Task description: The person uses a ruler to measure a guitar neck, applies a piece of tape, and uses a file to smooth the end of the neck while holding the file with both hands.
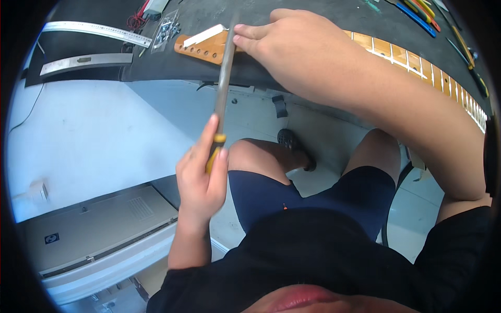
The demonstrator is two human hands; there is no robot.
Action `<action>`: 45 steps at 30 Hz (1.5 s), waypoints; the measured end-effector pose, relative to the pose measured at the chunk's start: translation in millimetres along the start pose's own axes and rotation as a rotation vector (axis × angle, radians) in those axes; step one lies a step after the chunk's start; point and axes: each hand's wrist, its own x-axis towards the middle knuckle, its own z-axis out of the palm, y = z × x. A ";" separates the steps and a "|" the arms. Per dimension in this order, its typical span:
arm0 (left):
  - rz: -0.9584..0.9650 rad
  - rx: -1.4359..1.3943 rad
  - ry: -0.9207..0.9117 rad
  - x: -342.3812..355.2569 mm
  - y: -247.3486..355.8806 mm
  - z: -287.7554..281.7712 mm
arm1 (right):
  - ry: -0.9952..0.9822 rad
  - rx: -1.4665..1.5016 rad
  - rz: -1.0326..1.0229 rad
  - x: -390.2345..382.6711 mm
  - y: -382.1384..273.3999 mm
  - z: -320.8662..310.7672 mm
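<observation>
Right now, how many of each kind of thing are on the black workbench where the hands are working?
Guitar necks: 1, held down by the right hand
Files: 1, its handle gripped by the left hand
Metal rulers: 2
Clear bags of small metal parts: 1
Total: 5, leaving out the coloured hand tools at the top right, too crowded to count.

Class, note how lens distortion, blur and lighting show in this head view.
Head view: fisheye bends the steel ruler and guitar neck near the dark rim; the file in the left hand looks motion-blurred; lighting is even, with soft shadows.
</observation>
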 end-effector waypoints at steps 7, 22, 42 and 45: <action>-0.002 0.003 -0.023 -27.1 -0.8 -8.6 | -0.035 -0.055 -0.008 1.0 -2.1 9.6; 0.065 0.020 -0.006 30.9 -3.6 4.1 | -0.001 -0.069 -0.027 3.2 5.4 2.7; 0.065 0.006 0.010 18.6 -4.4 8.7 | 0.009 -0.057 -0.035 -3.0 9.8 7.6; 0.125 0.061 0.028 -22.0 -9.2 1.3 | 0.009 -0.063 -0.043 5.1 3.5 14.8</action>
